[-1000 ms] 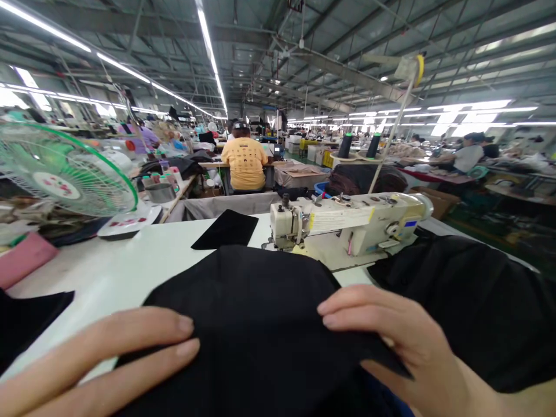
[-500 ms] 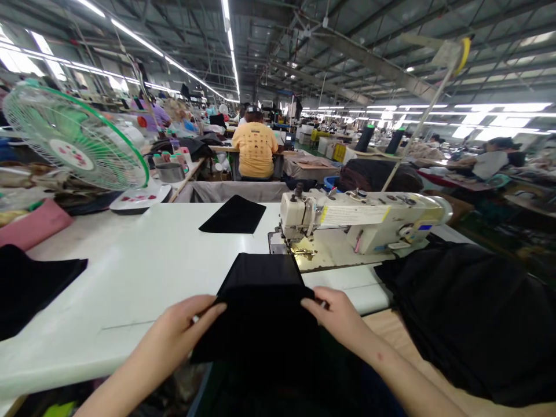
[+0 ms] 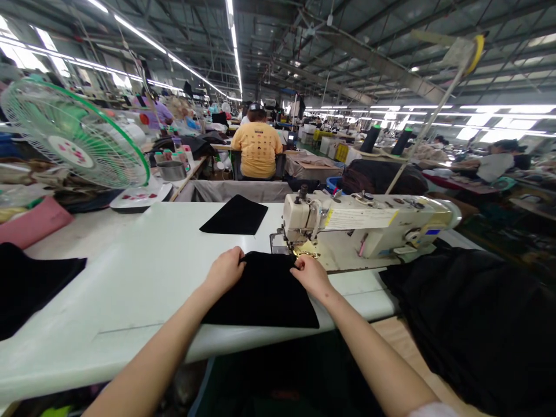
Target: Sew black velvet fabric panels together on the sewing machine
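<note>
A black fabric piece (image 3: 264,295) lies flat on the white sewing table (image 3: 143,272), its far edge close to the needle of the cream sewing machine (image 3: 369,226). My left hand (image 3: 225,270) pinches the far left corner of this piece. My right hand (image 3: 309,272) pinches the far right corner, just in front of the machine's presser foot. Both hands have their fingers closed on the cloth.
A second black fabric piece (image 3: 235,215) lies farther back on the table. More black cloth sits at the left edge (image 3: 30,284) and in a heap at the right (image 3: 473,313). A green fan (image 3: 73,136) stands at back left. A person in a yellow shirt (image 3: 258,150) sits ahead.
Both hands have slid the black fabric piece forward across the table, from near my body to the machine's needle area, and it now lies flat.
</note>
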A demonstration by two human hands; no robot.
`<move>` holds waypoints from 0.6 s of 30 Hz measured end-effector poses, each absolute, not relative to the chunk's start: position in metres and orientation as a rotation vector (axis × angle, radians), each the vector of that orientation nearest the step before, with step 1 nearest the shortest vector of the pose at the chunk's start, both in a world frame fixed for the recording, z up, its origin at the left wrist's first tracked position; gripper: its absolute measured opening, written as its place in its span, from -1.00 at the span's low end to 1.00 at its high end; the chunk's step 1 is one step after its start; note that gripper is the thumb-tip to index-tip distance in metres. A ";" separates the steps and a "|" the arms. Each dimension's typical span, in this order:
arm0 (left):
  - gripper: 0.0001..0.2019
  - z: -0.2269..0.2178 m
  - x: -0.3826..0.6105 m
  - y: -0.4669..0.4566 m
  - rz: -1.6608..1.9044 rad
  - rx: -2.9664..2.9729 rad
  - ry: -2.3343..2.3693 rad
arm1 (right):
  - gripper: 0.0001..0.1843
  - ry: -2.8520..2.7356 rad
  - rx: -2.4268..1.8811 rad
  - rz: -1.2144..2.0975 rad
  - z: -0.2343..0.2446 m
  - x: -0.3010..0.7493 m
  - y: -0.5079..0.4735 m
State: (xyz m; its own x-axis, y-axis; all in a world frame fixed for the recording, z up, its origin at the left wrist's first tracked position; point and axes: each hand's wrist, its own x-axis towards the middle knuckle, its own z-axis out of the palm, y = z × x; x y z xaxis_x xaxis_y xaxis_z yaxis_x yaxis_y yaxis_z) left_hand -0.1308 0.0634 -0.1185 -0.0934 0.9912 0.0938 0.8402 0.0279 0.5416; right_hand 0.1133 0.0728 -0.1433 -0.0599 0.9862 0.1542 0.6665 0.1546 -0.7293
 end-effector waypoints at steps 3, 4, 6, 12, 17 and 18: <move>-0.96 -0.114 -0.132 0.041 0.805 1.804 1.947 | -0.95 -1.775 -1.431 0.675 -0.142 0.122 0.051; -0.96 -0.111 -0.132 0.032 0.883 1.738 1.881 | -0.95 -1.750 -1.375 0.701 -0.142 0.127 0.043; -0.88 -0.105 -0.132 0.013 1.086 1.504 1.631 | -0.80 -1.657 -1.261 0.790 -0.142 0.138 0.027; -0.75 -0.087 -0.118 -0.018 1.381 0.955 1.158 | -0.62 -1.284 -1.078 1.092 -0.127 0.164 0.011; -0.79 -0.079 -0.106 -0.023 1.507 0.941 1.125 | -0.62 -1.129 -1.113 1.141 -0.117 0.175 0.012; -0.80 -0.077 -0.104 -0.024 1.538 0.954 1.134 | -0.60 -1.104 -1.124 1.154 -0.117 0.177 0.012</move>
State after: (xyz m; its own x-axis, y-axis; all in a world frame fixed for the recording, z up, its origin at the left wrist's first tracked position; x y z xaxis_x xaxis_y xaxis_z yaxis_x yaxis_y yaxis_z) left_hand -0.1045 -0.0239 -0.0766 -0.2290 0.9723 0.0460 -0.2441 -0.1031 0.9643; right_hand 0.1769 0.0121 -0.1171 0.0815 0.9950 0.0573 -0.1013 0.0654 -0.9927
